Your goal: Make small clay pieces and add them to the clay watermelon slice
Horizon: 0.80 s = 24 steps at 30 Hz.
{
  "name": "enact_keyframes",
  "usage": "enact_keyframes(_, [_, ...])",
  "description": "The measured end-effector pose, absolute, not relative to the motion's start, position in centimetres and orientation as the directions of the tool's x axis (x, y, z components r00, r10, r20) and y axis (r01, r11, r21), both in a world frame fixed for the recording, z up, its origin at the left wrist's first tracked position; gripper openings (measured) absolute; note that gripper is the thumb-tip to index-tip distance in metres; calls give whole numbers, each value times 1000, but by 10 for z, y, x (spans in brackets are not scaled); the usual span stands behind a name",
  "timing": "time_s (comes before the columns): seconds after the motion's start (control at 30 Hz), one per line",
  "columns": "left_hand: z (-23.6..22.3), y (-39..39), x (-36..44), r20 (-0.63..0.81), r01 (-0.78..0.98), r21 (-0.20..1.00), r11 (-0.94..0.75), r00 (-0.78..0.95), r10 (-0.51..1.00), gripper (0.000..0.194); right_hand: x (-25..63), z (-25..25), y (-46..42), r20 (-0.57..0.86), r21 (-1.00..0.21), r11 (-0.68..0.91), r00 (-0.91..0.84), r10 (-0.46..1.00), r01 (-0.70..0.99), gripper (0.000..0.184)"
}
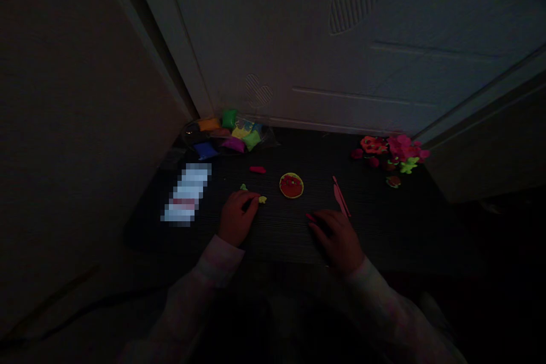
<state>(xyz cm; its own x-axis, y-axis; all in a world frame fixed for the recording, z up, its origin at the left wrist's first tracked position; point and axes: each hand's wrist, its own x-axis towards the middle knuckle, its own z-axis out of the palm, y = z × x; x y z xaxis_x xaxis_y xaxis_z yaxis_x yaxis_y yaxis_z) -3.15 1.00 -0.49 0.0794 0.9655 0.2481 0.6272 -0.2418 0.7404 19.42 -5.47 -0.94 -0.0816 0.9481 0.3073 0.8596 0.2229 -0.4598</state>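
Near the middle of the dark table lies a small round clay pizza (292, 186), red with a yellow rim and small red and green bits on top. My left hand (238, 217) is to its left, thumb and finger closed at a lump of yellow clay (263, 199). Just behind that hand is a small green clay piece (243, 187). Nearer the front right, my right hand (338, 239) pinches a small piece of red clay (310, 217) at its fingertips. Pink modelling tools (340, 196), one blade-shaped and one thin, lie behind the right hand.
A red clay piece (257, 170) lies behind the left hand. Clear bags of coloured clay (232, 133) sit at the back left, near a blurred bright rectangle (187, 193). Pink, orange and green clay shapes (401, 151) gather at the back right. A pale panel (298, 57) rises behind the table.
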Motion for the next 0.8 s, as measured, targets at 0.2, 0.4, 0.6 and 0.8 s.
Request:
enact_keyframes(0.2, [-4, 10, -31, 252, 626, 740, -247, 83, 964, 15, 190, -10, -49, 337, -401, 221, -81, 938, 889, 18])
enact_keyframes(0.4, [-3, 10, -31, 236, 624, 747, -229, 74, 969, 16, 176, -2, -47, 313, -444, 277, -142, 939, 852, 14])
enact_keyframes(0.6, [-1, 9, -31, 233, 629, 742, -234, 86, 969, 16, 163, 1, -43, 286, -426, 335, -226, 931, 841, 14])
enact_keyframes(0.8, [-4, 9, -31, 311, 644, 708, -290, 84, 947, 13, 167, -3, -43, 273, -429, 338, -237, 933, 838, 17])
